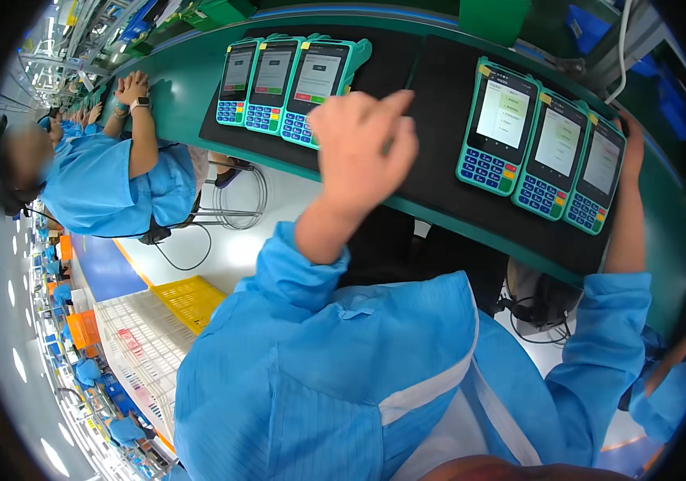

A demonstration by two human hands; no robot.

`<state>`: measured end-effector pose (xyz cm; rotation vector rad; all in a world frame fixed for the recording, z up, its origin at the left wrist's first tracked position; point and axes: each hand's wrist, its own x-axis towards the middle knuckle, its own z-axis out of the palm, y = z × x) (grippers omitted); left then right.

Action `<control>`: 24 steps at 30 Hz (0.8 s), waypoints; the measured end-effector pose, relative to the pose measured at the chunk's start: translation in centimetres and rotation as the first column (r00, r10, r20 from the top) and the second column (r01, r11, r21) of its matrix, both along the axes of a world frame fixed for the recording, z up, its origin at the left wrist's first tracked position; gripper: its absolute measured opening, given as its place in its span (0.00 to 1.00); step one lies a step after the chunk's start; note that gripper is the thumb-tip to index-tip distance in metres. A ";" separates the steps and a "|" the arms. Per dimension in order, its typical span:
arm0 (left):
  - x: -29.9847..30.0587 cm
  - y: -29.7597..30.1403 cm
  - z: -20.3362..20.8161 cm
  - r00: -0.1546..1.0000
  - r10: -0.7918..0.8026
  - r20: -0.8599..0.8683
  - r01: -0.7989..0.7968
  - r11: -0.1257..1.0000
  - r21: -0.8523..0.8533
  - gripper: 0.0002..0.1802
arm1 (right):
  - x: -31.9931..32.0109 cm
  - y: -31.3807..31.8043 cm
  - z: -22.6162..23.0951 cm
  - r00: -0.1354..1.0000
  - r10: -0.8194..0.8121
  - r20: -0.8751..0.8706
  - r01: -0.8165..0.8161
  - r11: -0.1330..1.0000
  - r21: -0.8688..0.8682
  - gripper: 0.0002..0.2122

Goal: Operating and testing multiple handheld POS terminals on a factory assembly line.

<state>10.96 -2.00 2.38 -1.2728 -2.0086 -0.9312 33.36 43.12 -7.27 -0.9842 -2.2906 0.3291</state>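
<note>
Across the green surface [178, 104], on black mats [435, 104], lay a left trio of payment terminals [272, 76] and, well apart from it, a right trio [551, 148]. Between them, close beside the left trio, was the left hand [361, 152], index finger stretched rightward, the others partly curled, nothing visible in its hold. The right hand [634, 148] was at the right trio's outer edge, its fingers largely hidden; whether it gripped could not be told.

The casings were teal plastic with rounded corners, flat lit screens and blue keypads; the mats looked matte. The left hand covered part of one keypad. Beyond stood a green bin [493, 20] and a curved white cable [623, 48]; leftward sat a co-worker [114, 184] in blue, near a yellow basket [190, 301].
</note>
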 end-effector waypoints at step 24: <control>-8.1 -9.2 -2.5 0.825 0.566 0.014 -0.534 0.787 -0.308 0.18 | 0.4 1.1 -0.4 1.000 0.020 -0.005 -0.021 0.997 -0.068 0.19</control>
